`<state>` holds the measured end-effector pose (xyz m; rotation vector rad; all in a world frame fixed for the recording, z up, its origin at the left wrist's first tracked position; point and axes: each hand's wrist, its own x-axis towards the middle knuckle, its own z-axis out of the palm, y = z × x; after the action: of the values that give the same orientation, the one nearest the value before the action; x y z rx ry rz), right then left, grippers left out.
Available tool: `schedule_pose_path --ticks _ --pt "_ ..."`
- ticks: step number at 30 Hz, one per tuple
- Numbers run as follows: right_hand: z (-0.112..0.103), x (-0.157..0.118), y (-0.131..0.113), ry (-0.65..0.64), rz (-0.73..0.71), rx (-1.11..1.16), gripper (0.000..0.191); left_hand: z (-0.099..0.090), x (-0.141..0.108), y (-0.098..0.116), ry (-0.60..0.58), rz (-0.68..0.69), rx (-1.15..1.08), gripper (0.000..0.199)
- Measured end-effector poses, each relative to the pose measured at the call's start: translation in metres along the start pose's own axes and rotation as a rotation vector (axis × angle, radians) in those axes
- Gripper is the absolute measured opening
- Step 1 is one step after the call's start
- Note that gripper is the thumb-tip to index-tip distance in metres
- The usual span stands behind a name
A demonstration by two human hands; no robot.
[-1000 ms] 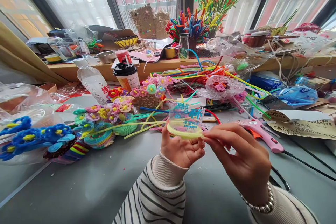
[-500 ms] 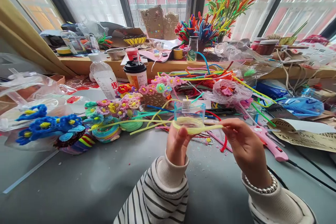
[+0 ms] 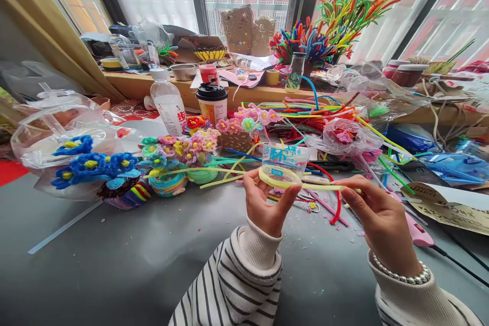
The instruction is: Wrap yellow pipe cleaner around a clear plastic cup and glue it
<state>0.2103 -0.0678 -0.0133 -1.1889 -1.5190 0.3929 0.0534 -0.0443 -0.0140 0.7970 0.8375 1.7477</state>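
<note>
A clear plastic cup (image 3: 286, 155) with blue print is held by my left hand (image 3: 267, 204), its thumb and fingers at either side of the cup's lower part. Around that lower part runs a pale yellow pipe cleaner (image 3: 277, 182); loose yellow lengths stretch away to the left, over the flower pots. My right hand (image 3: 376, 214) pinches the yellow strand on the right between thumb and fingers, pulled out nearly straight from the cup. A beaded bracelet is on the right wrist.
Blue fuzzy flowers (image 3: 91, 165) and small coiled pots (image 3: 168, 183) stand left. Behind are a water bottle (image 3: 168, 104), a lidded paper cup (image 3: 212, 104) and heaped pipe cleaners (image 3: 321, 112). A pink glue gun (image 3: 420, 232) with its cord lies right, near a paper bag (image 3: 451, 209).
The cup has turned, so blue print now faces me where a barcode was. My left hand's grip has shifted around it. The view has swung slightly left.
</note>
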Motion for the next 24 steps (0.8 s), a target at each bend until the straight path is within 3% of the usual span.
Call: schedule_pose_path --ticks 5,11,14,18,24 --pt "-0.003 0.001 0.006 -0.041 0.04 -0.057 0.012 0.0 -0.002 0.011 0.011 -0.059 0.103 0.054" --pt "-0.003 0.0 0.0 -0.057 -0.026 -0.044 0.008 -0.005 0.003 0.004 -0.115 -0.108 -0.104 0.048" --pt "-0.004 -0.002 -0.01 -0.053 -0.106 -0.023 0.008 -0.008 0.006 0.0 -0.229 -0.238 -0.236 0.05" --pt "-0.002 -0.003 -0.021 -0.055 -0.182 -0.042 0.012 -0.012 0.008 0.001 -0.297 -0.484 -0.329 0.048" --pt "0.006 0.001 -0.02 -0.046 -0.091 -0.05 0.007 -0.013 0.016 -0.003 -0.398 -0.808 -0.427 0.058"
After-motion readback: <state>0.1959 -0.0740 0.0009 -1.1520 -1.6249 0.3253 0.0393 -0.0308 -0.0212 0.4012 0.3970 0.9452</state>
